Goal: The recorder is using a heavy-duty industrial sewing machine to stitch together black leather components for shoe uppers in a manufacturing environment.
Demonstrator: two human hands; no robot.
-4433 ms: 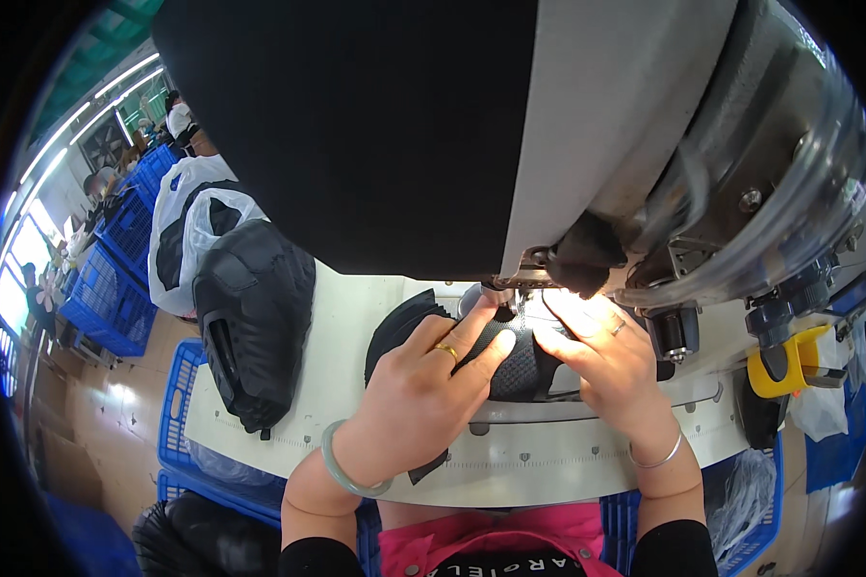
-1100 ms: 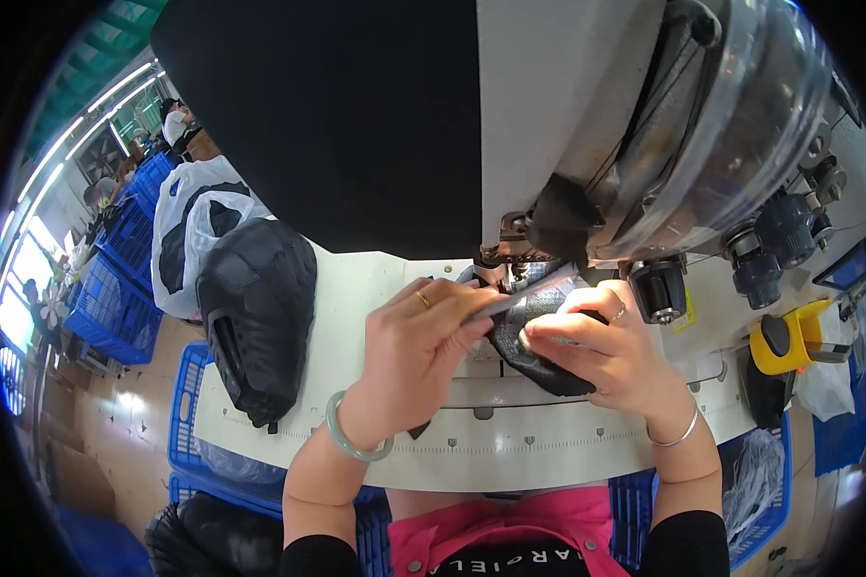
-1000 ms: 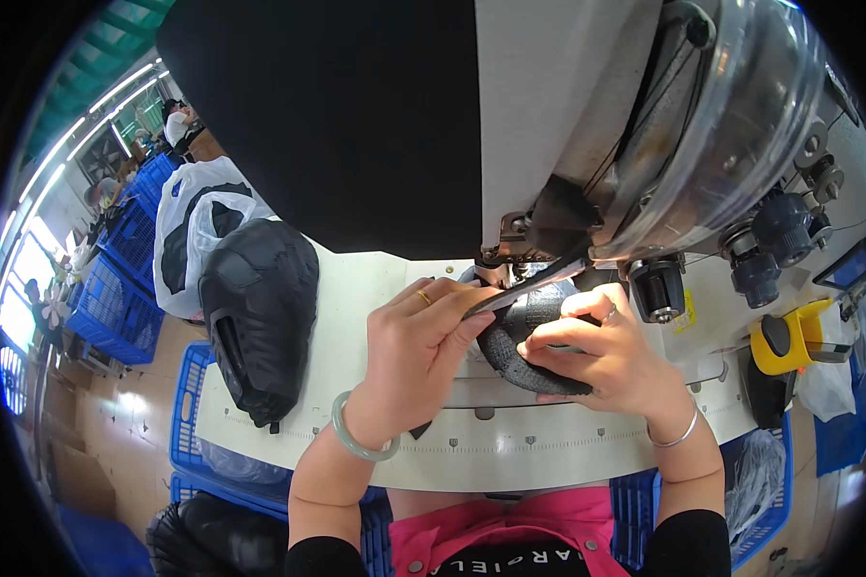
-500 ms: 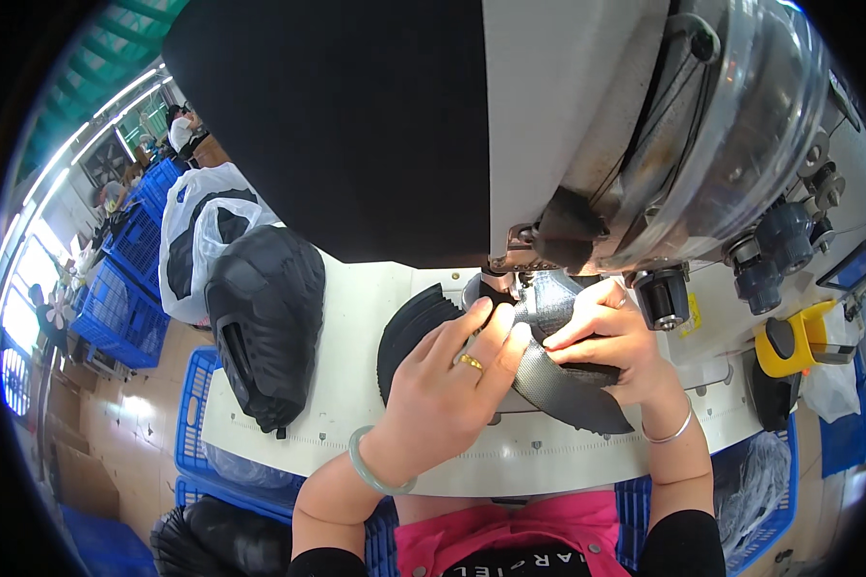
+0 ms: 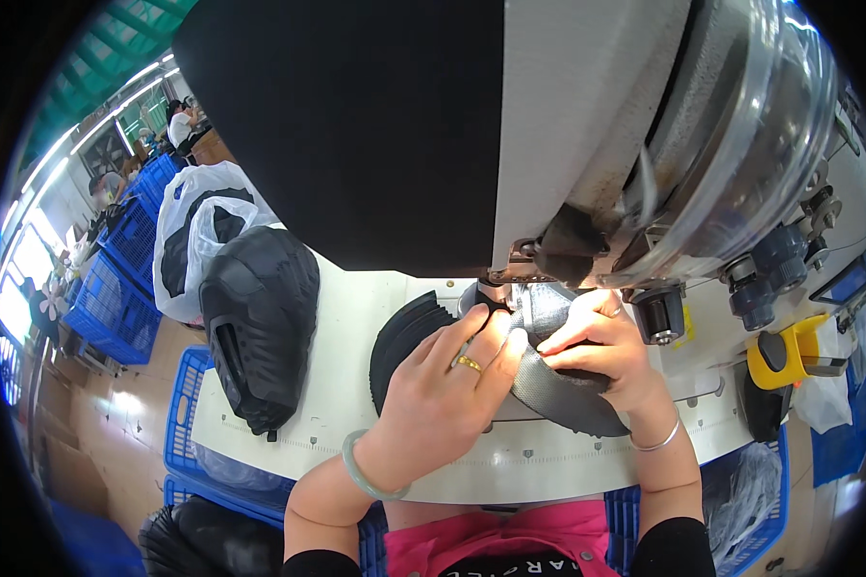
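Observation:
Under the needle area of a sewing machine (image 5: 573, 144) lies a black and grey shoe upper (image 5: 570, 402), its grey mesh flap curving toward me. My left hand (image 5: 443, 389), wearing a ring and a pale bangle, presses its closed fingers on the upper close to the presser foot. Beside that hand, a dark ribbed part (image 5: 394, 346) sticks out to the left; whether it belongs to the same upper I cannot tell. My right hand (image 5: 606, 351) pinches the upper's right side, thumb and forefinger together. The machine head and my fingers hide the exact stitching point.
Left on the white table (image 5: 346, 423) rests a stack of black shoe uppers (image 5: 260, 327) against a white plastic bag (image 5: 178, 240). Blue crates (image 5: 178, 423) stand below. A yellow holder (image 5: 789, 351) is at the right. Farther back, people sit at other stations.
The whole view has shifted slightly. Both hands keep their grip on the upper, with the grey flap's end now tucked a little closer to my right wrist. A machine part shows motion blur.

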